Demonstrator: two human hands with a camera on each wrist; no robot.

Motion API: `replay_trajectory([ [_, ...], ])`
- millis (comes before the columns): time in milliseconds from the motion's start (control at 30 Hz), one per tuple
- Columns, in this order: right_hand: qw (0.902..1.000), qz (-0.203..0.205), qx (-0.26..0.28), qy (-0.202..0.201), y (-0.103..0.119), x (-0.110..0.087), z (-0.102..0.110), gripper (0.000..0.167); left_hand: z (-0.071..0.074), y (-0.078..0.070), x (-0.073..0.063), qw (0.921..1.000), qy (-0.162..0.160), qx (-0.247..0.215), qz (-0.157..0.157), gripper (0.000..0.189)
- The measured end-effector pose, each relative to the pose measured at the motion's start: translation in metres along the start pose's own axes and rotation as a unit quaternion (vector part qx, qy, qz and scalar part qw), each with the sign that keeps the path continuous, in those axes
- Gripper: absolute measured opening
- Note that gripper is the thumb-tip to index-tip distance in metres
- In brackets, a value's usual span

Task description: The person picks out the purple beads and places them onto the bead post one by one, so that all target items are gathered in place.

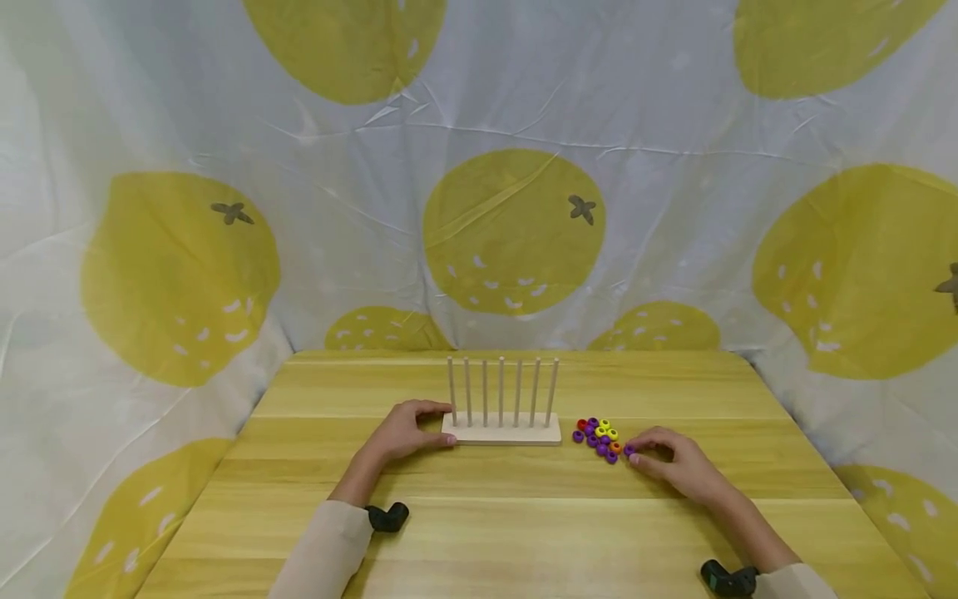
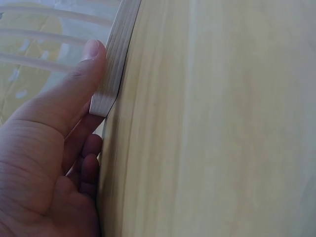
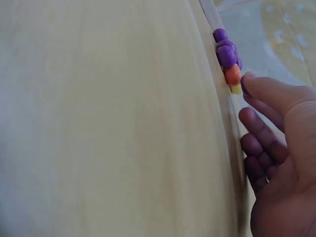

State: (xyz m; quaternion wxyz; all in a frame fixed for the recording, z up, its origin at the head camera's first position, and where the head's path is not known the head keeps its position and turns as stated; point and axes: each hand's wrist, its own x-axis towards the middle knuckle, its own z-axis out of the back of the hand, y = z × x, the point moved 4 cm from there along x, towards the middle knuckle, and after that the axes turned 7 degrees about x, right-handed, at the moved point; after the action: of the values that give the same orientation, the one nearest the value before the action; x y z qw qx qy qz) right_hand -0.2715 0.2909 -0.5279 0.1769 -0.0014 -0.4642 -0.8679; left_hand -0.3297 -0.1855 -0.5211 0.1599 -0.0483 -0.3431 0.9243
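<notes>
While a white cloth printed with yellow fruit [image 1: 514, 233] hangs behind the yellow wood-grain table [image 1: 479, 532], a pale wooden peg rack [image 1: 501, 434] stands on the tabletop, its end pinched by the left hand [image 1: 402, 431]. Near small round purple, yellow, orange and red beads [image 1: 602, 449], the right hand [image 1: 677, 463], fingertips almost together, pinches one purple bead [image 1: 629, 450]. Only the head view shows all seven pegs; the wrist views reveal curled lower fingers.

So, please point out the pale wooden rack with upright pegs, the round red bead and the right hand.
Pale wooden rack with upright pegs [image 1: 501, 434]: head view, front of its base.
Round red bead [image 1: 581, 425]: head view, front side.
Right hand [image 1: 679, 467]: head view, middle of the hand.
</notes>
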Motion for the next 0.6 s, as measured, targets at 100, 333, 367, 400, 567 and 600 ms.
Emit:
replay_trajectory([
  [100,0.9999,-0.009,0.006,-0.004,0.001,0.002,0.001,0.019,-0.001,0.001,0.000,1.0000,0.002,0.001,0.001,0.064],
  [333,0.9997,-0.014,-0.011,-0.018,0.009,0.008,0.003,0.020,-0.001,0.001,0.000,1.0000,0.000,-0.003,0.000,0.063],
  [367,0.9996,-0.011,-0.014,-0.021,0.011,0.008,0.004,0.020,-0.002,0.002,0.000,1.0000,-0.001,-0.002,0.000,0.063],
  [400,0.9996,-0.008,-0.018,-0.020,0.013,0.009,0.004,0.020,-0.002,0.002,-0.001,1.0000,-0.001,-0.001,0.000,0.063],
  [567,0.9995,0.008,-0.020,-0.024,0.022,0.012,0.009,0.018,-0.002,0.002,-0.001,1.0000,-0.003,0.002,0.001,0.064],
  [600,0.9994,0.014,-0.018,-0.024,0.024,0.014,0.010,0.018,-0.001,0.002,-0.001,1.0000,-0.005,0.002,-0.001,0.063],
])
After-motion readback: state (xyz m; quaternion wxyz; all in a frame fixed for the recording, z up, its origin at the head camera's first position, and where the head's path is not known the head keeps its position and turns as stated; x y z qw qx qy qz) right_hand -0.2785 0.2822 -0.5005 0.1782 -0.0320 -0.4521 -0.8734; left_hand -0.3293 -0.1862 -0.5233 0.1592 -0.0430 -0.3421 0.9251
